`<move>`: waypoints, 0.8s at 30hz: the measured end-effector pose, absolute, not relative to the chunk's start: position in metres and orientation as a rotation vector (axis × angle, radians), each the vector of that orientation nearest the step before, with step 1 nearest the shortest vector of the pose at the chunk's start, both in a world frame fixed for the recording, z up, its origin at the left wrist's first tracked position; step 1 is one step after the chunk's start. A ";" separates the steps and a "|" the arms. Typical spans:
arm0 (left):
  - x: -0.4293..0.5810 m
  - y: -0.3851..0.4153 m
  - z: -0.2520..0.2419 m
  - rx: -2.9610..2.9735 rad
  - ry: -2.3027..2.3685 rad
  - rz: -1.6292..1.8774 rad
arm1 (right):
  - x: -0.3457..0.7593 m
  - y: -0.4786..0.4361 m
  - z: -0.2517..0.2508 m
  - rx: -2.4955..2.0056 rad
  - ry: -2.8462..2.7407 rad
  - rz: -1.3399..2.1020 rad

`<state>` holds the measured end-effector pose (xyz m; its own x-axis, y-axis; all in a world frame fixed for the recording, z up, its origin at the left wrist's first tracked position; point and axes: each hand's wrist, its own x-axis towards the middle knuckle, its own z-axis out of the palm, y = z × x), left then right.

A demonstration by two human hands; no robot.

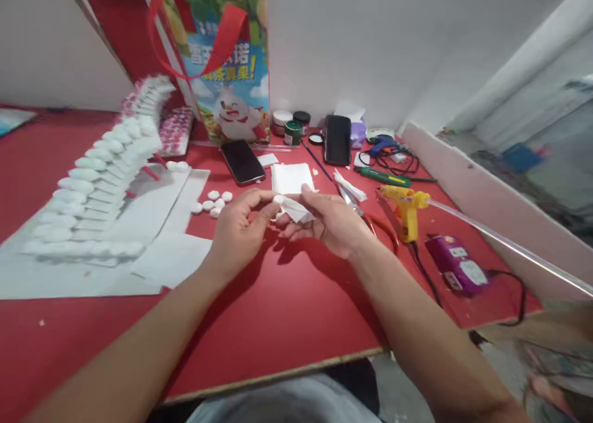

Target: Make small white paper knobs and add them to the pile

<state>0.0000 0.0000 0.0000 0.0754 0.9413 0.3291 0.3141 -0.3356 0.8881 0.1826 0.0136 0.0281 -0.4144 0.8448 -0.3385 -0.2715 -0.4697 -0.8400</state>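
Observation:
Over the middle of the red table point(287, 312), my left hand point(238, 228) and my right hand point(327, 222) meet on a small piece of white tissue paper point(293, 208). The fingers of both hands pinch it, and the left fingertips work a rolled end. Just behind the hands lies a stack of white tissue squares point(291, 177). A few small white paper balls point(214, 202) lie left of my left hand.
A curved white model of rows of paper balls point(99, 182) stands on white sheets at left. A yellow glue gun point(404, 205), scissors point(365, 216), a purple box point(456, 265), two phones point(241, 161) point(337, 139), paint jars point(291, 129) and a gift bag point(222, 58) surround the hands.

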 end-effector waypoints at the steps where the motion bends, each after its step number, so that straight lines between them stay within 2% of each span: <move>1: 0.000 -0.001 0.000 1.734 1.245 1.271 | 0.181 0.013 0.027 -1.025 -0.928 1.956; 17: 0.000 -0.003 0.003 1.597 1.198 1.262 | 0.178 0.009 0.021 -0.966 -1.162 1.821; 24: 0.002 -0.004 0.003 1.402 1.161 1.278 | 0.175 0.005 0.026 -1.180 -1.567 1.307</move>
<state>0.0024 -0.0042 0.0035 0.0312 0.9854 0.1676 0.0724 -0.1694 0.9829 0.1746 0.0046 0.0263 -0.2801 0.9600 -0.0047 0.1766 0.0467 -0.9832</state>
